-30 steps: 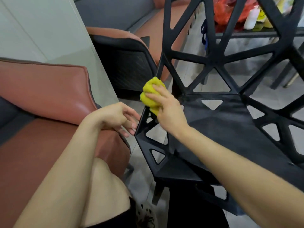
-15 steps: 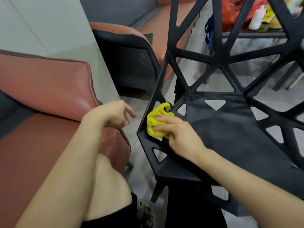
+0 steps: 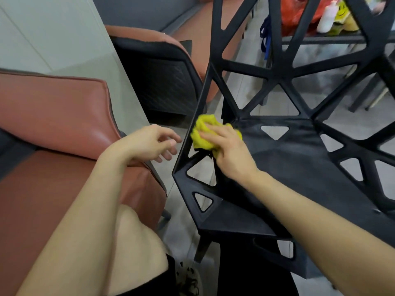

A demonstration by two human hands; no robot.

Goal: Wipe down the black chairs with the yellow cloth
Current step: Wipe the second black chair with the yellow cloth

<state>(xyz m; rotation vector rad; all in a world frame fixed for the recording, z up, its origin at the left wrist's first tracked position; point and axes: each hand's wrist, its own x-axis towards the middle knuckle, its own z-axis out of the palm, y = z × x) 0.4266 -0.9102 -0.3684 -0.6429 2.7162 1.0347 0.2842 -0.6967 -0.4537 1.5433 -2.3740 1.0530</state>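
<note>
Head view: the right hand's fingers [image 3: 210,133] curl over a bunched yellow cloth [image 3: 202,139]. They hold it pressed against the black chair [image 3: 299,167] at the back left corner of its seat, where the seat meets the left side frame and the foot of the backrest. The wad shows beyond the fingertips and beside the knuckles; the thumb is hidden. The right hand [image 3: 232,154] lies palm down over the seat's left edge, its forearm running across the seat toward the lower right. Seat, side and back are pierced with triangular openings, and grey floor shows through them. The left hand [image 3: 147,144] hangs just beside the chair's left edge, apart from it, its fingers [image 3: 168,145] loosely bent, a little spread, holding nothing. Under its wrist lies a red-brown cushioned seat [image 3: 53,116]. Beyond the backrest a dark table [image 3: 333,38] carries a white bottle [image 3: 326,17] and a red bag [image 3: 292,13].
</note>
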